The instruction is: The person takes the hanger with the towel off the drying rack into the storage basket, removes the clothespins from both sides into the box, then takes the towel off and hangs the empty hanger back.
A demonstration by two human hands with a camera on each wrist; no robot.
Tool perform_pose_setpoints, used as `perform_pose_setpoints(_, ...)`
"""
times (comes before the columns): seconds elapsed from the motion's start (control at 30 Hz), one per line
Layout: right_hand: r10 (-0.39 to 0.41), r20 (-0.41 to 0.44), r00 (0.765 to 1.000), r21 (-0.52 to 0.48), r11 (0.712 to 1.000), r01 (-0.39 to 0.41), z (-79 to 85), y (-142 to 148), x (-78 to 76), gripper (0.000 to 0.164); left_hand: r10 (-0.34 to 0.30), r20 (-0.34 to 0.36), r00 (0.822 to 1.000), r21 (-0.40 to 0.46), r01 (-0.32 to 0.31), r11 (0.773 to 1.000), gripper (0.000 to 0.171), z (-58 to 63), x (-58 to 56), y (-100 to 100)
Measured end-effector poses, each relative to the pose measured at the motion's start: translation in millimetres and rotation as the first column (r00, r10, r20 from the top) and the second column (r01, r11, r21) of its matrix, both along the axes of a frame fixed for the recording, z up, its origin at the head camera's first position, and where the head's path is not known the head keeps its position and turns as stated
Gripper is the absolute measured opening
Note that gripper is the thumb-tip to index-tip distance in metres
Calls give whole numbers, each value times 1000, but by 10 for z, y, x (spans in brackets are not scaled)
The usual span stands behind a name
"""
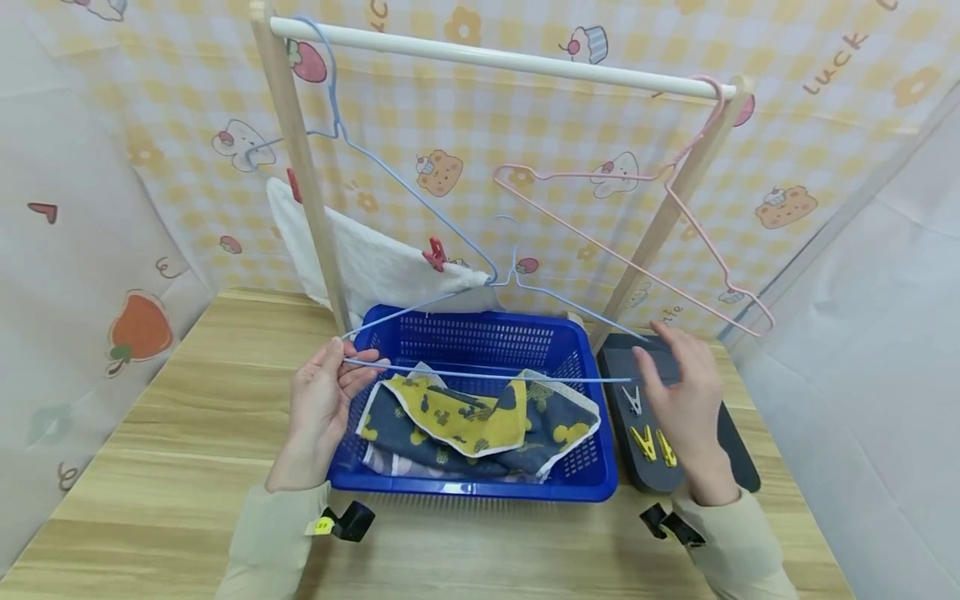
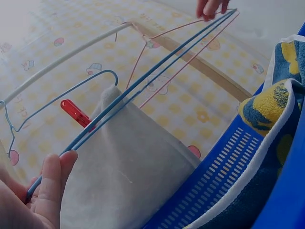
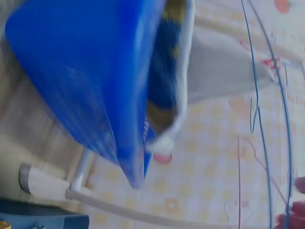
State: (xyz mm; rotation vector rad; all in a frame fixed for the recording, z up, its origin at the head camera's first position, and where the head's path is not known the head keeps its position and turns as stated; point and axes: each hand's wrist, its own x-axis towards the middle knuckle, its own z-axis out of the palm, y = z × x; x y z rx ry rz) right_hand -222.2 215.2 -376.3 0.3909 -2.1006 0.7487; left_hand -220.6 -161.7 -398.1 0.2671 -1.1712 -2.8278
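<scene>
A light blue hanger (image 1: 487, 374) is held level over a blue basket (image 1: 472, 489). My left hand (image 1: 322, 400) pinches its left corner between thumb and fingers. Around the hanger's right end, my right hand (image 1: 684, 392) has its thumb and index finger spread apart; whether they touch the hanger I cannot tell. Beneath it, in the basket, lies a folded dark blue and yellow towel (image 1: 457, 417) with white edging. The left wrist view also has the hanger (image 2: 143, 86) running from my left hand (image 2: 43, 195) toward my right fingers.
Behind the basket stands a rack with a white rail (image 1: 487, 55). From it hang a pink hanger (image 1: 585, 240) and another blue hanger (image 1: 405, 183) bearing a white towel (image 1: 375, 262) with red clips (image 1: 435, 253). A dark tray (image 1: 656, 479) at right holds yellow clips (image 1: 643, 442) and a grey one.
</scene>
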Motion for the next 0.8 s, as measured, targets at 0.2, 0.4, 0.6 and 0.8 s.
perform_pose_setpoints(0.2, -84, 252, 964, 27, 996, 80, -19, 171, 55, 16, -63, -15, 998, -25, 63, 998, 33, -20, 19, 4)
perform_pose_setpoints(0.4, -20, 354, 935, -91, 994, 55, -43, 202, 101, 7, -102, -41, 994, -34, 101, 994, 34, -42, 6, 21)
perform_pose_setpoints(0.6, 34, 386, 922, -172, 984, 36, -21, 195, 121, 9, -119, -52, 992, -25, 117, 993, 34, -42, 10, 16)
perform_pose_setpoints(0.8, 68, 400, 914, -264, 964, 44, -31, 231, 136, 9, -242, -86, 966, 36, 246, 969, 33, -73, 6, -21)
